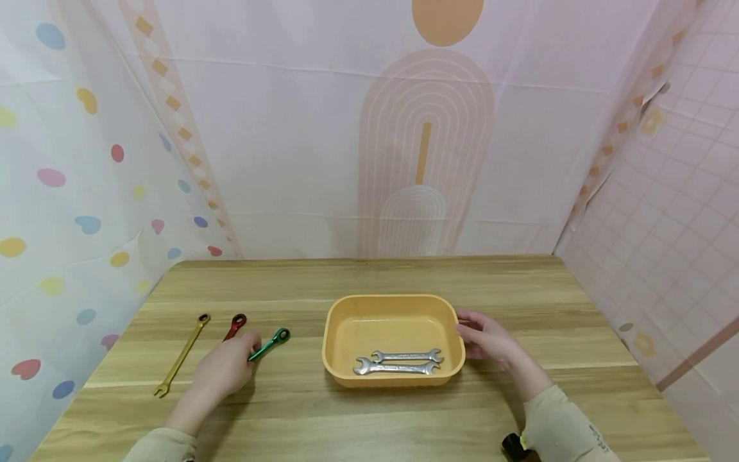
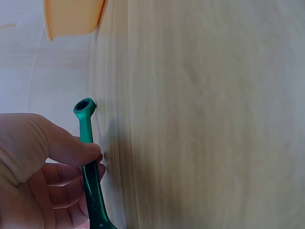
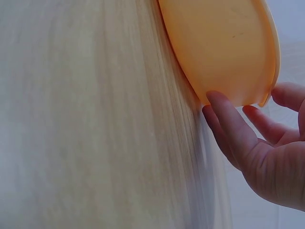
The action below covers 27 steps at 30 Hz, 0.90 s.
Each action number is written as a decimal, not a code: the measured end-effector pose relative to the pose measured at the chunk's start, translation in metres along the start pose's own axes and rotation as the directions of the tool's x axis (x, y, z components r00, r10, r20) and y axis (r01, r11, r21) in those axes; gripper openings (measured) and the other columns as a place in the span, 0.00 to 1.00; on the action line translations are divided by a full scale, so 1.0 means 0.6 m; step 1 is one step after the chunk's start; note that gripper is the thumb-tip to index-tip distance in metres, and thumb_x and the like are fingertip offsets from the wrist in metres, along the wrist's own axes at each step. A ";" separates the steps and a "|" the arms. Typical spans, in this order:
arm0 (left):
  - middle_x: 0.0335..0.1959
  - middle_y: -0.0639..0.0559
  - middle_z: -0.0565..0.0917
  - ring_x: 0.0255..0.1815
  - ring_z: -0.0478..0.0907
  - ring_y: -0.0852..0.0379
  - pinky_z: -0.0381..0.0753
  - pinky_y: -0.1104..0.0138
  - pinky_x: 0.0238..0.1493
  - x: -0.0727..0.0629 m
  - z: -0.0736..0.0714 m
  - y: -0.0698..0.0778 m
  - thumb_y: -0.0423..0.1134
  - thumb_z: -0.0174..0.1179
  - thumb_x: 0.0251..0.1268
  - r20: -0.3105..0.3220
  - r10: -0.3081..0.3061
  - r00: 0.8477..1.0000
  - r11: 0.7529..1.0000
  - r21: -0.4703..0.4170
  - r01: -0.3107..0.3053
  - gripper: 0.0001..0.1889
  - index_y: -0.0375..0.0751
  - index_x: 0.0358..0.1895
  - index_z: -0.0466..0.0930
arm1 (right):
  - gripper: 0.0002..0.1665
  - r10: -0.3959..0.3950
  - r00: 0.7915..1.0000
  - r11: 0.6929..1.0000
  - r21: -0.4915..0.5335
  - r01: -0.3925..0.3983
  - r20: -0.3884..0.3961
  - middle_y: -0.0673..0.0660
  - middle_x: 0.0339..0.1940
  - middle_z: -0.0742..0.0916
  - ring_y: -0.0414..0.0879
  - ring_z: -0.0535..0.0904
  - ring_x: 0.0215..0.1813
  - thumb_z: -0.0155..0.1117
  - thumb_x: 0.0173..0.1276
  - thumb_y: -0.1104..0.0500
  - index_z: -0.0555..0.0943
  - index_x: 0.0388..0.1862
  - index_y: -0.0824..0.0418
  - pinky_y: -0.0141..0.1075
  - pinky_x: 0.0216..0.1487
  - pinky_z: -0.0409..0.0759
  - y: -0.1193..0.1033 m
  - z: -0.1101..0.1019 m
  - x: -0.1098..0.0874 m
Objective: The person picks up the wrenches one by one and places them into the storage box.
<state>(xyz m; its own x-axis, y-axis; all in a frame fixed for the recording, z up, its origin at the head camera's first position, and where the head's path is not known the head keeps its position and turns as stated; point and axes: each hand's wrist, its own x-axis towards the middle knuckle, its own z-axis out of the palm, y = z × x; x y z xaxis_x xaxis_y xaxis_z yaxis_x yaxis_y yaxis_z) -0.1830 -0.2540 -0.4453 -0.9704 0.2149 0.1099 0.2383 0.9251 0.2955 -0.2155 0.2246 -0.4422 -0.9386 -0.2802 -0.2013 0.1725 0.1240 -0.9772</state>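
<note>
My left hand (image 1: 224, 367) pinches a green ratcheting combination wrench (image 1: 267, 346) between thumb and fingers, its ring end pointing away to the right. In the left wrist view the thumb crosses its shaft and the lower end runs out of frame. Just beyond that hand lies a red ratcheting wrench (image 1: 235, 325), mostly hidden by it. Farther left is a gold combination wrench (image 1: 183, 355). Spread fingers of my right hand (image 1: 492, 341) touch the right end of a yellow plastic bin (image 1: 392, 305). Inside it lie two silver open-end wrenches (image 1: 398, 367).
The wooden table (image 1: 381, 423) reaches back to a patterned curtain (image 1: 300, 160). A dark object (image 1: 512, 446) is by the right sleeve near the front edge. More curtain closes off both sides.
</note>
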 end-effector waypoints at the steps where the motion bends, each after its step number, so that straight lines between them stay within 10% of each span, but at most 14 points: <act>1: 0.24 0.55 0.77 0.21 0.68 0.56 0.69 0.62 0.21 0.000 0.001 0.000 0.22 0.62 0.51 -0.003 0.000 1.000 1.000 -0.001 0.000 0.13 0.42 0.37 0.76 | 0.33 0.001 1.000 1.000 0.003 -0.001 0.002 0.69 0.59 0.75 0.49 0.79 0.51 0.55 0.76 0.61 0.58 0.73 0.76 0.45 0.49 0.83 0.000 0.000 0.000; 27: 0.29 0.52 0.81 0.26 0.74 0.57 0.74 0.60 0.23 0.005 -0.013 0.019 0.22 0.64 0.52 -0.058 -0.005 0.998 0.999 -0.043 0.003 0.15 0.43 0.41 0.79 | 0.33 -0.011 1.000 1.000 0.014 0.011 0.017 0.68 0.58 0.76 0.48 0.79 0.51 0.54 0.76 0.62 0.58 0.72 0.77 0.45 0.49 0.83 0.003 -0.002 0.003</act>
<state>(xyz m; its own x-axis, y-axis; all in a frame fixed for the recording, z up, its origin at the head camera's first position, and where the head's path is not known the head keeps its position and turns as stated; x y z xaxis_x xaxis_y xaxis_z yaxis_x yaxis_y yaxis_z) -0.1830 -0.2452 -0.4341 -0.9678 0.1916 0.1632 0.2371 0.9116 0.3358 -0.2171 0.2257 -0.4442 -0.9352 -0.2975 -0.1919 0.1669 0.1075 -0.9801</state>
